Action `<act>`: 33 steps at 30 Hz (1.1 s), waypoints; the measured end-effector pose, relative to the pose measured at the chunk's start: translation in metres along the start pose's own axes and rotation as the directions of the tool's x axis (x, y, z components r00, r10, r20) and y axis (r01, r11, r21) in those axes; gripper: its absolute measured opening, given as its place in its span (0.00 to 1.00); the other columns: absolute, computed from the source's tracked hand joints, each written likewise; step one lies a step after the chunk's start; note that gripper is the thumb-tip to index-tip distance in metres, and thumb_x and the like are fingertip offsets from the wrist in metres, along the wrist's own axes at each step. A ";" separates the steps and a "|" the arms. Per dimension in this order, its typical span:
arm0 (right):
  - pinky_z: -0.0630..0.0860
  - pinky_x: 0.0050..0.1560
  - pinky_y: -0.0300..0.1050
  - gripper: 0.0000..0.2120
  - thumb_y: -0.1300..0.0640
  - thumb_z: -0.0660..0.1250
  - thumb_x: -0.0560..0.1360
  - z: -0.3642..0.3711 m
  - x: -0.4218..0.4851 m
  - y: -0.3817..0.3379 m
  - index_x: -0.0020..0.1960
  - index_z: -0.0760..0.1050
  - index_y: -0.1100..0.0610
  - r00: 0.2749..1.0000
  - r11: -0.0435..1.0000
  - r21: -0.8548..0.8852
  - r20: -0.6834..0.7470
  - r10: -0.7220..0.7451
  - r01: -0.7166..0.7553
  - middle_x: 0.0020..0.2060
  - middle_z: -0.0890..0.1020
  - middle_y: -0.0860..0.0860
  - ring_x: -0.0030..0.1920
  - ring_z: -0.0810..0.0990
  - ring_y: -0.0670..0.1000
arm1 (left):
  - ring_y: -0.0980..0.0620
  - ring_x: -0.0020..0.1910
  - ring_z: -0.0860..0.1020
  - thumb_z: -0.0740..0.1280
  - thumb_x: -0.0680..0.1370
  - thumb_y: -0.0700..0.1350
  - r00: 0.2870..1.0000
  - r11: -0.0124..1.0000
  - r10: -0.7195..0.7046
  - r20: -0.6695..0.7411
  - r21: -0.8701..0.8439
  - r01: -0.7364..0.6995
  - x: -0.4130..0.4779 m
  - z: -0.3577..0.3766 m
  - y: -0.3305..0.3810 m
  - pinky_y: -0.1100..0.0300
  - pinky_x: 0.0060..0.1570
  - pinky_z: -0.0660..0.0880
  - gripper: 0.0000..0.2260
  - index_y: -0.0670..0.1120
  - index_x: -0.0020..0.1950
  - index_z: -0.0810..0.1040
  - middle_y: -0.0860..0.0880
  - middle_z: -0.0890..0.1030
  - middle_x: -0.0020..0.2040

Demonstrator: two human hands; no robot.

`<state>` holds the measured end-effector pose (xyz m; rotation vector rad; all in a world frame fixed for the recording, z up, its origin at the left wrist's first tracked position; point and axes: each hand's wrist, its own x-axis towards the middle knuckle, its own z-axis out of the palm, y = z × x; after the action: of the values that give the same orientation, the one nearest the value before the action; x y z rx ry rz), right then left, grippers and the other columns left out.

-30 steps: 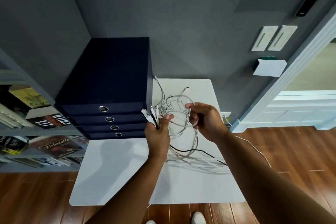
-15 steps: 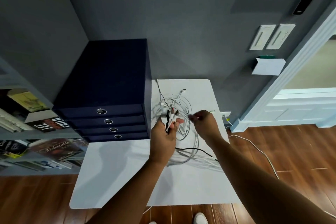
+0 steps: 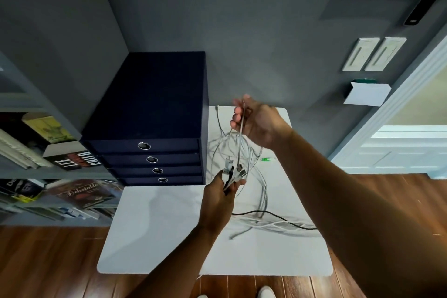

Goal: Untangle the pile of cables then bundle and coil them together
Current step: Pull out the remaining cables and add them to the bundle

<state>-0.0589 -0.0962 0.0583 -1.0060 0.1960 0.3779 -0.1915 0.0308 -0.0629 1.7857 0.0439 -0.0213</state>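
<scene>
A tangle of thin white and grey cables [image 3: 242, 152] hangs in loops above the white table [image 3: 157, 237]. One black cable [image 3: 285, 219] and several white ones trail flat across the table to the right. My left hand [image 3: 217, 201] grips a bunch of cable ends, and their plugs [image 3: 233, 170] stick up above my fingers. My right hand [image 3: 256, 121] is raised above the pile and pinches a single grey cable, which runs down to the plugs.
A dark blue drawer box [image 3: 154, 116] stands on the table's left side, close to the cables. A bookshelf [image 3: 48, 164] is at the left. The grey wall lies behind, a white door frame [image 3: 399, 116] at the right, wooden floor below.
My right hand has risen up and away from the pile, drawing one cable taut. My left hand has stayed low with the plug ends.
</scene>
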 end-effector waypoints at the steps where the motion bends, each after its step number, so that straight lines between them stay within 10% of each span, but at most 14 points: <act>1: 0.75 0.35 0.45 0.11 0.54 0.58 0.83 0.003 0.002 -0.004 0.54 0.73 0.61 1.000 0.999 -0.033 -0.013 -0.014 0.013 0.32 0.75 0.53 0.30 0.73 0.50 | 0.62 0.51 0.82 0.64 0.83 0.42 1.000 1.000 -0.024 -0.018 -0.016 0.023 -0.001 0.000 -0.001 0.68 0.51 0.77 0.06 0.44 0.56 0.80 0.60 0.86 0.48; 7: 0.68 0.32 0.43 0.09 0.61 0.60 0.82 0.004 0.009 -0.017 0.56 0.77 0.61 0.982 0.976 -0.142 -0.073 -0.176 0.165 0.32 0.71 0.53 0.28 0.68 0.50 | 0.48 0.35 0.74 0.66 0.82 0.41 0.995 0.996 -0.068 -0.073 -0.060 0.064 0.005 -0.001 -0.003 0.60 0.27 0.68 0.03 0.45 0.51 0.79 0.56 0.86 0.46; 13: 0.59 0.30 0.41 0.09 0.59 0.60 0.82 -0.021 0.003 -0.016 0.56 0.78 0.53 0.968 0.940 -0.243 -0.016 -0.252 0.241 0.29 0.66 0.52 0.27 0.62 0.50 | 0.61 0.53 0.82 0.72 0.78 0.44 0.998 0.992 -0.056 -0.023 -0.116 0.052 0.013 -0.006 -0.011 0.69 0.51 0.76 0.11 0.45 0.59 0.79 0.54 0.85 0.52; 18: 0.54 0.31 0.42 0.11 0.60 0.60 0.81 -0.061 -0.013 -0.005 0.52 0.82 0.52 0.957 0.865 -0.445 -0.054 -0.285 0.232 0.30 0.69 0.52 0.28 0.62 0.50 | 0.62 0.29 0.77 0.69 0.79 0.49 0.992 0.978 -0.093 -0.086 -0.194 0.075 0.023 -0.005 -0.006 0.62 0.34 0.69 0.10 0.42 0.50 0.80 0.59 0.81 0.33; 23: 0.49 0.33 0.45 0.12 0.62 0.59 0.81 -0.092 -0.033 0.010 0.51 0.82 0.55 0.974 0.870 -0.461 -0.053 -0.221 0.172 0.30 0.67 0.53 0.28 0.59 0.50 | 0.57 0.22 0.60 0.62 0.83 0.53 0.986 0.913 -0.169 -0.005 -0.376 0.155 0.031 0.007 0.019 0.63 0.26 0.57 0.14 0.47 0.42 0.76 0.42 0.86 0.47; 33: 0.47 0.32 0.43 0.14 0.66 0.59 0.79 -0.134 -0.077 0.041 0.50 0.84 0.58 0.998 0.862 -0.507 -0.061 0.005 -0.035 0.28 0.62 0.53 0.31 0.52 0.52 | 0.56 0.22 0.55 0.59 0.84 0.57 0.946 0.719 -0.323 0.023 -0.644 0.261 0.052 0.030 0.051 0.65 0.22 0.53 0.16 0.44 0.49 0.71 0.42 0.86 0.51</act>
<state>-0.1440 -0.2077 -0.0184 -1.5411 0.1608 0.4311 -0.1368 -0.0088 -0.0218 1.0669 0.3638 -0.1380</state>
